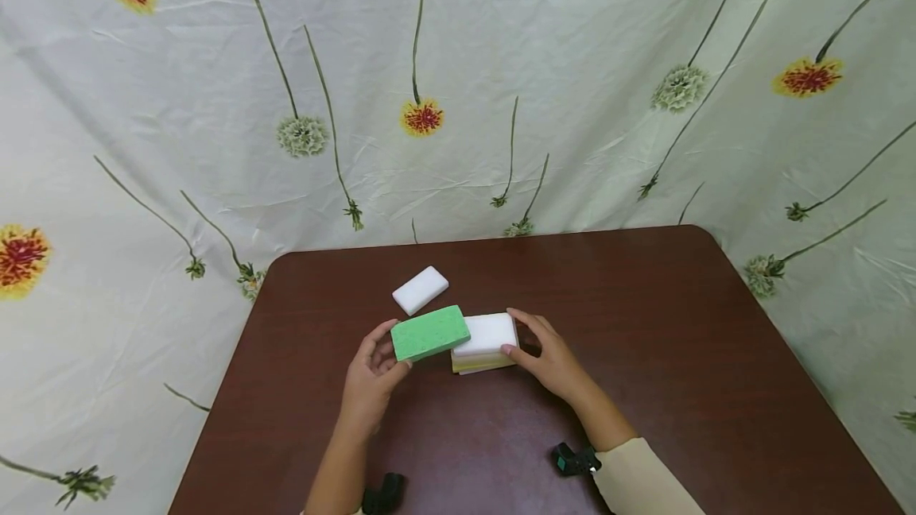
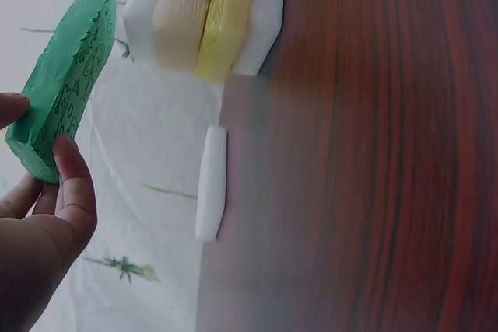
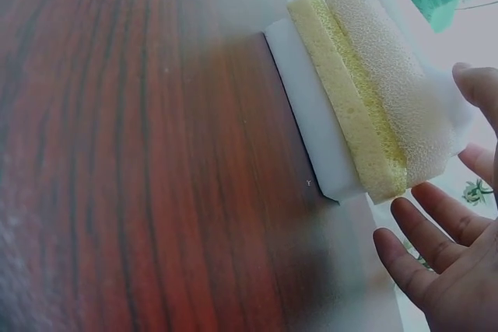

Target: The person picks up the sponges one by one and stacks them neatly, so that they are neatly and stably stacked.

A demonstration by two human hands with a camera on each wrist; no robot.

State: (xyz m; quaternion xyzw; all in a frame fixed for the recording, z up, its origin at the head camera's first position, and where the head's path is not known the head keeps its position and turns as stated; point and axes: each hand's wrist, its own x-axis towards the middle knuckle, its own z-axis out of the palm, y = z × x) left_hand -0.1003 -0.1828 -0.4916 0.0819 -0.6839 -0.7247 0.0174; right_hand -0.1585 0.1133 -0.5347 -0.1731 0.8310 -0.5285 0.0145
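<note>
My left hand [image 1: 368,384] holds a green sponge [image 1: 431,333] by its left end, thumb on the near side and fingers on the far side. The sponge is tilted and raised beside a stack, its right end overlapping the stack in the head view. From bottom to top, the stack has a white sponge [image 3: 311,106], a yellow sponge [image 3: 350,106], a beige porous sponge [image 3: 393,75] and a white sponge [image 1: 489,333]. At the stack's right end, my right hand [image 1: 547,360] pinches the top white sponge between thumb and index finger; the other fingers extend loosely below.
Behind the green sponge, another white sponge [image 1: 421,290] lies flat on the dark brown table [image 1: 644,324]. A white cloth [image 1: 572,46] with printed flowers hangs behind the table's far edge. Dark devices are strapped at both wrists.
</note>
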